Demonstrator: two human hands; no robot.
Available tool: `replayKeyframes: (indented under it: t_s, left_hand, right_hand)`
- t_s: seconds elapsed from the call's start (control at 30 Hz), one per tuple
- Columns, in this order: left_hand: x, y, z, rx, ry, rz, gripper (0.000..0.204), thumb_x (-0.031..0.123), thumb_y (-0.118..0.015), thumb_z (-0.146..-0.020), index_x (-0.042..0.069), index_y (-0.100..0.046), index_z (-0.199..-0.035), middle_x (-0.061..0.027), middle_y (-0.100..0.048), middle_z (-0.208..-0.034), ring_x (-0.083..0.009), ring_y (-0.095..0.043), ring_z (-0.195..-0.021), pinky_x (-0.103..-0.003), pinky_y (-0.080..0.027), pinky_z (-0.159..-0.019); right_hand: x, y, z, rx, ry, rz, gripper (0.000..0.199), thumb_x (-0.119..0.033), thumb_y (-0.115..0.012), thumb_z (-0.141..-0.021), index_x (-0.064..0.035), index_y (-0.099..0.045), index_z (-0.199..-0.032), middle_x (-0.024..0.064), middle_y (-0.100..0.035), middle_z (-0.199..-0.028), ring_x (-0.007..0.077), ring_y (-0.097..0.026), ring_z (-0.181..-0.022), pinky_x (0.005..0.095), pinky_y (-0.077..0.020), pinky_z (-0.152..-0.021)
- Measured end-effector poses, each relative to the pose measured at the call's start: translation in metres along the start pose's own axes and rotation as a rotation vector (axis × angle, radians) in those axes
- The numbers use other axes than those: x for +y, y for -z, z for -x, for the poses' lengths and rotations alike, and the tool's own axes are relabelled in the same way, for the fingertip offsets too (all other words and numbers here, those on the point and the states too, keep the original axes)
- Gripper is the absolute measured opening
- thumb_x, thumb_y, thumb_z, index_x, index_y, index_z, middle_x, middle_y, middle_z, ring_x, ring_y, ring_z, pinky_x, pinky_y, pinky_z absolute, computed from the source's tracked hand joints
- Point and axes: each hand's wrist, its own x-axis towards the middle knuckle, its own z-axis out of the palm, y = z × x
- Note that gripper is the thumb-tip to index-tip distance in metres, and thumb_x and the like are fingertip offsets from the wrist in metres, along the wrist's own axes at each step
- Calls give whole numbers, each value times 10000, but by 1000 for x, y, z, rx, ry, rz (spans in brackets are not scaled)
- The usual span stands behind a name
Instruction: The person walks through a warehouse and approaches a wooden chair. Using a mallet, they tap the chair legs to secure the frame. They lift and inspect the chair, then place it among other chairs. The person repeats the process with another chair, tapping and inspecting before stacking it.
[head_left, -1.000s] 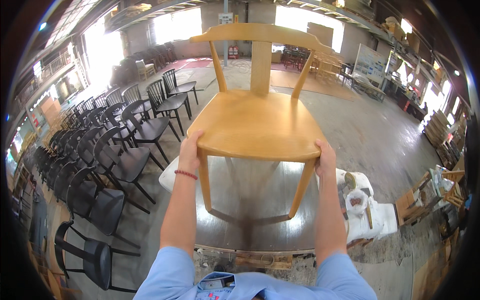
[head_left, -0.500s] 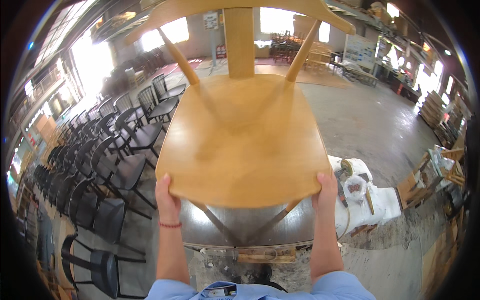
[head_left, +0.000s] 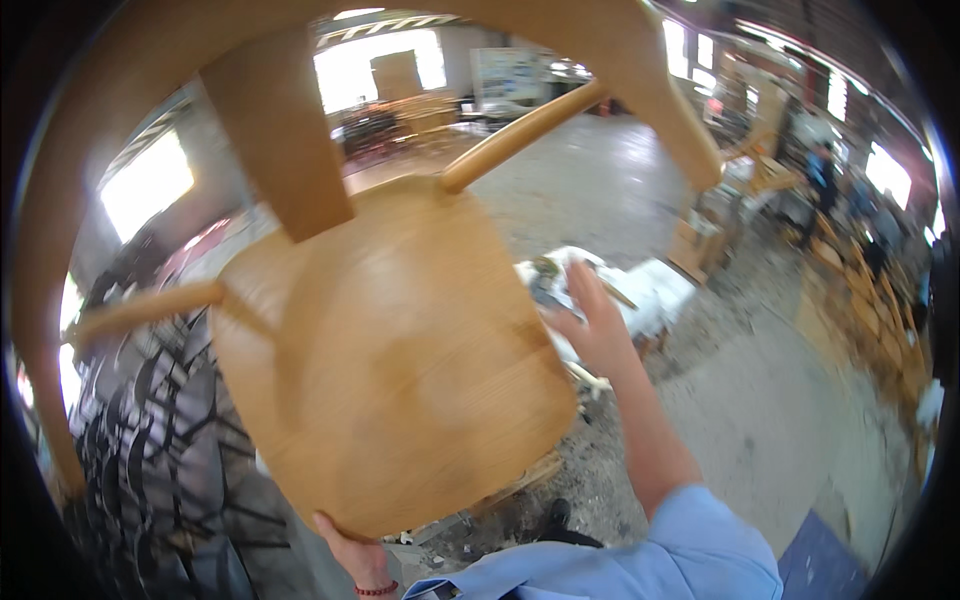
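Note:
A light wooden chair (head_left: 400, 350) fills the middle of the head view, tilted, with its curved backrest arching over the top and left. My left hand (head_left: 355, 555), with a red bead bracelet at the wrist, grips the seat's front edge; part of its fingers is hidden under the seat. Off the seat's right side, my right hand (head_left: 597, 325) is raised with thumb and fingers apart, holding nothing. Just beyond it lies a white-covered surface (head_left: 655, 290) with small tools on it, partly hidden by the hand.
Rows of black chairs (head_left: 185, 430) crowd the left side, blurred. To the right are wooden chair parts (head_left: 870, 290) and a cardboard box (head_left: 695, 240). A person in dark clothes (head_left: 820, 180) stands at the far right. Debris litters the concrete floor (head_left: 740, 400).
My right hand has let go of the seat's right edge and risen beside it. The chair has tilted and come closer, still in my left hand. The view has swung to the right.

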Motion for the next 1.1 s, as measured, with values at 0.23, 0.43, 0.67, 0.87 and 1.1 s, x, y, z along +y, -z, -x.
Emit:
replayKeyframes:
  t_s: [0.23,0.43,0.67,0.87,1.1]
  left_hand:
    - [-13,-42,29,-39,268,46,662,545,-410,-966,108,-323,-1455,-117,-377,-1475,-264,-395,-1321,-443,-341,-1070]
    - [-41,-95,77,-173,297,-148,717,596,-405,-941,123,-301,-1470,-107,-351,-1497,-270,-357,-1348,-444,-294,-1101]
    - [-98,-178,157,-556,421,-291,782,655,-399,-913,140,-275,-1488,-95,-320,-1522,-278,-314,-1379,-445,-240,-1137]
    - [-190,-279,230,-712,1004,-22,736,611,-401,-941,131,-272,-1484,-144,-316,-1509,-324,-364,-1343,-558,-342,-1051]
    - [-286,-378,356,-1202,1086,430,800,602,-536,-873,102,-305,-1453,-179,-367,-1442,-336,-467,-1220,-583,-488,-856]
  right_hand:
    - [-95,-19,-36,383,723,-1120,202,-67,-642,-903,-65,-604,-1101,52,-649,-1017,127,-605,-887,266,-490,-740]
    - [-169,70,-25,589,866,-792,116,-86,-631,-912,-25,-648,-1009,26,-651,-855,100,-589,-757,280,-485,-662]
    - [-225,308,42,1067,818,-175,212,-155,-645,-859,-7,-611,-711,128,-599,-627,243,-594,-583,370,-469,-591]
    - [-204,470,116,1414,859,223,135,-137,-664,-739,-31,-618,-670,154,-622,-670,345,-614,-639,412,-483,-627]
    - [-97,640,232,1354,637,956,90,-129,-673,-674,-94,-676,-757,135,-662,-717,373,-632,-694,447,-500,-635]
